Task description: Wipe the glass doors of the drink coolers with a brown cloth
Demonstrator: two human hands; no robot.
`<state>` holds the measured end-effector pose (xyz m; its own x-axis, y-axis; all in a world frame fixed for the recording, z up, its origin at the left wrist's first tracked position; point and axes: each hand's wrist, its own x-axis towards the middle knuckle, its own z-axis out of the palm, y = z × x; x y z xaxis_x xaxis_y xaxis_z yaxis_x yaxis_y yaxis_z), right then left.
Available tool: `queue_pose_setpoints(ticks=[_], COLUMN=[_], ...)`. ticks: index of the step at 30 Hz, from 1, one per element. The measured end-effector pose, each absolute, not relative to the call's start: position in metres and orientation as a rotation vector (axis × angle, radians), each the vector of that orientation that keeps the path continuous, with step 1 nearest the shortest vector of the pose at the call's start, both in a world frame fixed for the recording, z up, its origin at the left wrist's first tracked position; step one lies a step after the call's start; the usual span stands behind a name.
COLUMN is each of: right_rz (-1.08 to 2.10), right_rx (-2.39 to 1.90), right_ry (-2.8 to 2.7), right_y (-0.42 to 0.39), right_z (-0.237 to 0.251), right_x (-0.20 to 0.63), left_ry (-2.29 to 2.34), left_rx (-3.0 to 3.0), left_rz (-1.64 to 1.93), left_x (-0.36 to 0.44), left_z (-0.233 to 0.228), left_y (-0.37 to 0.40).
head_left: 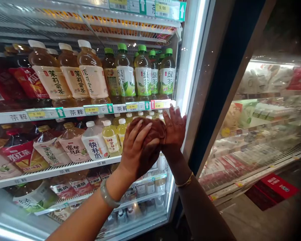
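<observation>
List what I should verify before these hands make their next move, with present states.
1. Left hand on the brown cloth: ok, its fingers lie over it.
2. Left hand's grip firm: cannot tell, palm hidden.
3. Right hand open: ok, fingers extended, beside the cloth.
4. Green-capped bottles upright: ok, on the shelf above the hands.
5. Yellow drink bottles in full view: not ok, the hands and cloth block part of their row.
</observation>
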<state>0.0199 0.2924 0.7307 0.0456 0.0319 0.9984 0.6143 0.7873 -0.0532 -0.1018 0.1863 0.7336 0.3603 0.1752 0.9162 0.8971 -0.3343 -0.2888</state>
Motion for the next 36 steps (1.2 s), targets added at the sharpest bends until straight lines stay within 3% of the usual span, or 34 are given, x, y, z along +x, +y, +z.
queue_pose_setpoints(ticks=[3, 10, 17, 25, 32, 36], right_rz=[-0.506, -0.463, -0.506, -0.561, -0.56, -0.547], right_rx=[-0.555, -0.535, -0.514, -0.501, -0.472, -0.488], right_ry=[-1.465, -1.462, -1.478, -1.452, -1.453, -1.457], right_y=[0.292, 0.288, 0.289, 0.292, 0.293, 0.292], right_z=[0.727, 0.727, 0.716, 0.71, 0.707, 0.708], right_x=[0.02, 0.022, 0.023, 0.02, 0.021, 0.021], left_ry=[-1.015, -0.943, -0.972, -0.938, -0.964, -0.96], left_rx=[-1.786, -1.707, -1.678, -1.534, -1.627, -1.635], left_rz=[-0.949, -0.948, -1.018, -0.964, -1.013, -1.026], left_x=[-0.117, -0.108, -0.097, -0.099, -0.102, -0.101], left_z=[0.716, 0.772, 0.732, 0.815, 0.733, 0.747], left_y=[0.177, 0.186, 0.182, 0.19, 0.182, 0.182])
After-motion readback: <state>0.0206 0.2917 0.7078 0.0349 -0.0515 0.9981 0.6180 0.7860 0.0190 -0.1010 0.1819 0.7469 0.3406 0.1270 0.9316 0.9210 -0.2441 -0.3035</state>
